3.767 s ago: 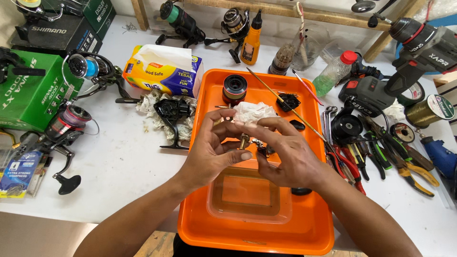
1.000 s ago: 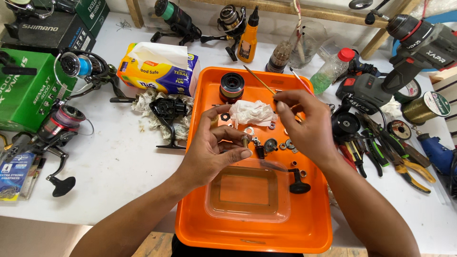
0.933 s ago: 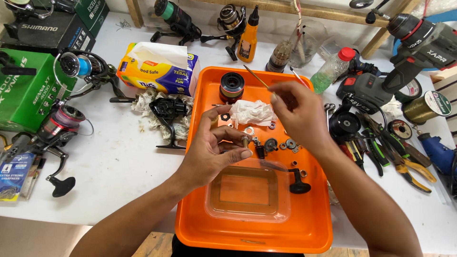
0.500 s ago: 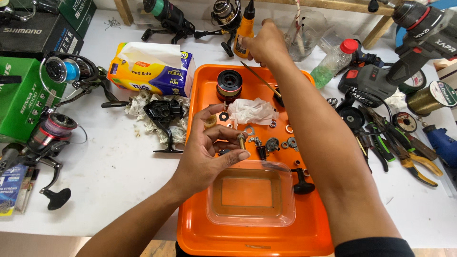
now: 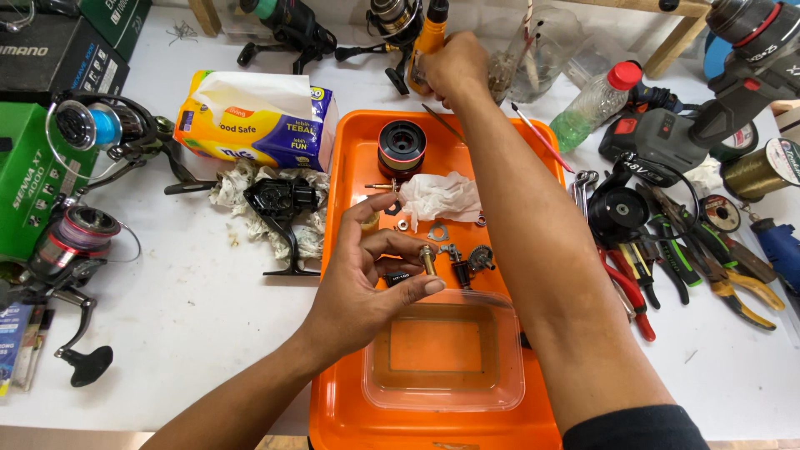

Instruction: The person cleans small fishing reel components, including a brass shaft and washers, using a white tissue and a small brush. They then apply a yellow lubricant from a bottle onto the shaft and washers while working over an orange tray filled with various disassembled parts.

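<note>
— Where are our hands?
— Our left hand (image 5: 367,279) pinches a small brass part (image 5: 428,260) over the orange tray (image 5: 350,167), frame centre.
— And the right hand (image 5: 452,67)?
— Wrapped around the orange bottle (image 5: 430,33), top centre.

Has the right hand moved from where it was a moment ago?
Yes. The right hand left the orange tray and went up past its far edge to the orange bottle.

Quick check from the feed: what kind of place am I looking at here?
Likely a fishing-reel repair bench. Spinning reels lie on the white table, small reel parts sit in an orange tray, pliers lie at the side. The left hand pinches a small brass part; the right hand grips an orange bottle.
</note>
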